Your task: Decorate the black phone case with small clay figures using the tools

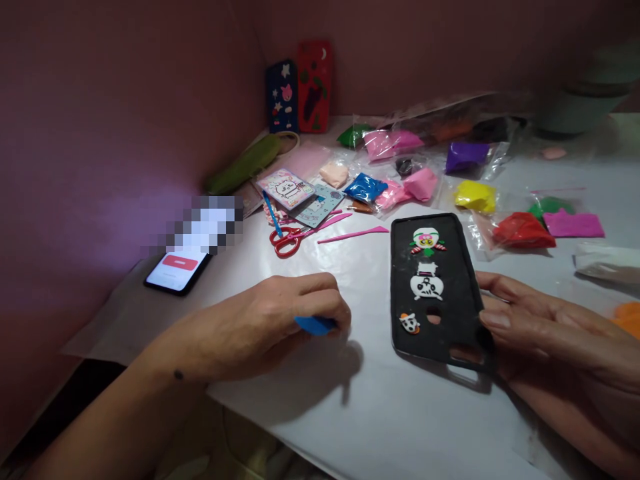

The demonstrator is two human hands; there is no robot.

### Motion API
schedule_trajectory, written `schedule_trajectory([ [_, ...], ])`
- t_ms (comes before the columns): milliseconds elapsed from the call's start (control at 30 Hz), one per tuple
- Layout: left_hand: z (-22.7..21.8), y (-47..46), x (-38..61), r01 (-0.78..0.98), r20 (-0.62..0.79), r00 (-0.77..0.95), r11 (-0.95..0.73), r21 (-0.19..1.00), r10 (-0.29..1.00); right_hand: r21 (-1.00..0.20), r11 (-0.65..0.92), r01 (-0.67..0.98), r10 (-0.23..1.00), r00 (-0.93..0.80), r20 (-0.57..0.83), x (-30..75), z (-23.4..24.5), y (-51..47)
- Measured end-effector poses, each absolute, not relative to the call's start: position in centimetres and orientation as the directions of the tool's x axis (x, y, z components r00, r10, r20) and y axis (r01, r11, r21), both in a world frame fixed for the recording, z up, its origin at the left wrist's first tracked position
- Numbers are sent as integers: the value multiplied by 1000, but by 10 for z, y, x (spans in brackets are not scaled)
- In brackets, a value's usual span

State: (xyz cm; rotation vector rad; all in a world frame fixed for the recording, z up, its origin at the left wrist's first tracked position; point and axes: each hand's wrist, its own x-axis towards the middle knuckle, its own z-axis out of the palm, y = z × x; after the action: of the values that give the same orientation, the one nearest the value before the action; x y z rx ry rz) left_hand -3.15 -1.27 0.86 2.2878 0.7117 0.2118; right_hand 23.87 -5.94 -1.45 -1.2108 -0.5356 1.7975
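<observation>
The left hand (280, 320) rests knuckles-up on the white table (350, 400), its fingers curled shut around a small blue plastic modelling tool (315, 325) whose tip shows just past the fingertips. The right hand (540, 327) lies half open, thumb on top and fingers beneath the right edge of a black soft-rubber phone case (440, 287), tilting that side a little off the table. On the case, ahead of the thumb, sit three small clay figures (427, 267).

The case looks light and bendy, so it probably flexes if lifted by one corner. Gripping the long edges seems safest, since the soft figures would likely dent under a fingertip.

Beyond the fingers lie red-handled scissors (286, 240), pink plastic blades (355, 233) and bags of coloured clay (420, 160); a lit phone (177, 270) lies left of the left hand.
</observation>
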Motion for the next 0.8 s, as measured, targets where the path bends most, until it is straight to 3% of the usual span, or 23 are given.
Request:
schedule_trajectory([
  [800,4,-14,-33,436,-44,836,-613,659,547,-732,-518,-443,854,-215,-474,248,-25,-58],
])
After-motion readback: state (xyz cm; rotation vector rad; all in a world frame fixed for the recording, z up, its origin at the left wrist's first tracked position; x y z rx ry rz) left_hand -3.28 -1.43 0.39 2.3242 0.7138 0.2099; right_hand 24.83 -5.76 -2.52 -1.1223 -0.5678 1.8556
